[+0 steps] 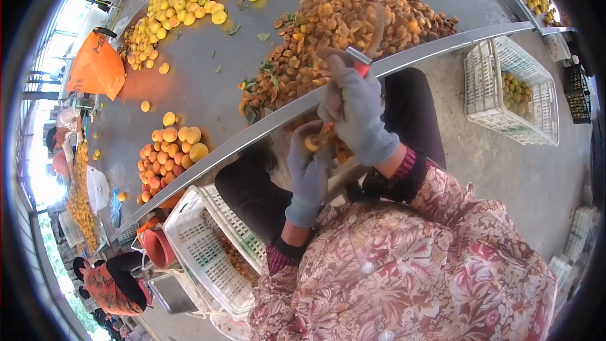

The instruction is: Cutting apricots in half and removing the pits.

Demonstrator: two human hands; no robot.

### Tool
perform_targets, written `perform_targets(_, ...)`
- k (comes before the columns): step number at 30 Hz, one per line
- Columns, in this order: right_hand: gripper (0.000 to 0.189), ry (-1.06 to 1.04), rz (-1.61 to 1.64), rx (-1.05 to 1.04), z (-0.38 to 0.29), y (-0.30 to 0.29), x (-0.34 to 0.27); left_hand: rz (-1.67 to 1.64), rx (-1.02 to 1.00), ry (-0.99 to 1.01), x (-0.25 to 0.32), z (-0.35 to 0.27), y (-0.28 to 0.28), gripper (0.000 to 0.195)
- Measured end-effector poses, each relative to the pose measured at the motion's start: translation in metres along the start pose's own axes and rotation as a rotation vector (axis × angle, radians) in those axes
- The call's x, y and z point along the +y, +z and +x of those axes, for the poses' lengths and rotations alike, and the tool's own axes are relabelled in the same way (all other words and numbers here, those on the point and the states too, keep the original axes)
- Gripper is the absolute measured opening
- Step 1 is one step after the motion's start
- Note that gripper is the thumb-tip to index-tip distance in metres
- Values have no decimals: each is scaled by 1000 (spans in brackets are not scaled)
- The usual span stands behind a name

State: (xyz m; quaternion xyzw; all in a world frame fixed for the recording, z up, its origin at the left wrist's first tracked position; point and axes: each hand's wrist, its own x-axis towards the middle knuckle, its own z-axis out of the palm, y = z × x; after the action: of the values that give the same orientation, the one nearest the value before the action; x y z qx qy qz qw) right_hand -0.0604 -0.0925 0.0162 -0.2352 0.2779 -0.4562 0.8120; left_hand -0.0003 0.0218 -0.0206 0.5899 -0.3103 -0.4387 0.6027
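My left hand (310, 170), in a grey glove, grips a cut apricot (313, 142) between thumb and fingers in front of my lap. Just above and to its right, my right hand (352, 104), gloved too, is closed around a red-handled tool (362, 68) with a shiny metal collar. A curved, blurred brownish shape extends beyond the collar; a red part of the tool also shows close to the apricot. Whether it touches the fruit I cannot tell. Past the metal table rim (303, 103) lies a heap of brown apricot stones (350, 19) with bits of flesh and leaves.
Whole apricots (170, 151) form a pile at the table's left edge, with yellower ones (189, 0) farther back. An orange bag (99, 64) stands beyond. White plastic crates flank me, left (189, 222) and right (525, 118). Other people (111, 289) sit at left.
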Motion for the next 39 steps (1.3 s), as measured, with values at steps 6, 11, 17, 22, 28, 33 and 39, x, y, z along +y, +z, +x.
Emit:
perform_targets(6,22,-100,-166,-87,6,16,-3,448,20,338,-8,26,-10,24)
perform_targets(11,14,151,303,52,42,-3,-11,112,5,207,9,38,8,23)
perform_targets(17,16,-233,-147,-34,35,32,-11,68,148,197,-13,67,-5,23)
perform_targets(22,12,8,195,19,74,10,-15,32,32,110,9,82,-1,26)
perform_targets(28,17,222,512,4,104,-6,9,-9,83,210,19,91,1,29)
perform_targets(33,17,5,341,49,91,14,3,754,225,782,12,102,1,26)
perform_targets(39,18,43,292,-31,104,5,-1,162,113,248,33,110,8,24)
